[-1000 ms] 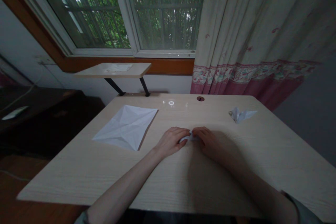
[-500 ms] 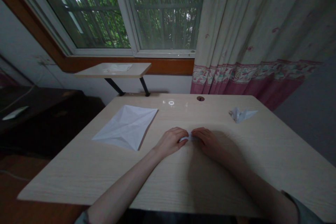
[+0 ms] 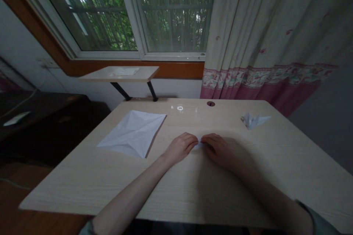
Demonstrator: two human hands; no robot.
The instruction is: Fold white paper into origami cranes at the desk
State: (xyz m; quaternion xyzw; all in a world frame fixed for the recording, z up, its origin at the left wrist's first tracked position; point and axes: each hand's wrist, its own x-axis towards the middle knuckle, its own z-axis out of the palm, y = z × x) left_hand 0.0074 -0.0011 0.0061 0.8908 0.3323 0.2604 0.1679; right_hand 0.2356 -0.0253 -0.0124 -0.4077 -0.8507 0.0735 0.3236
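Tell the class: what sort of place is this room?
Probably a room in a home, perhaps a study: a wooden desk stands by a barred window with floral curtains.

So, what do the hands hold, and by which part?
The left hand and right hand pinch a small folded white paper between them, at its opposite ends.

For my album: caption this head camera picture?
Left hand and right hand pinch folded paper beside a creased sheet and origami crane.
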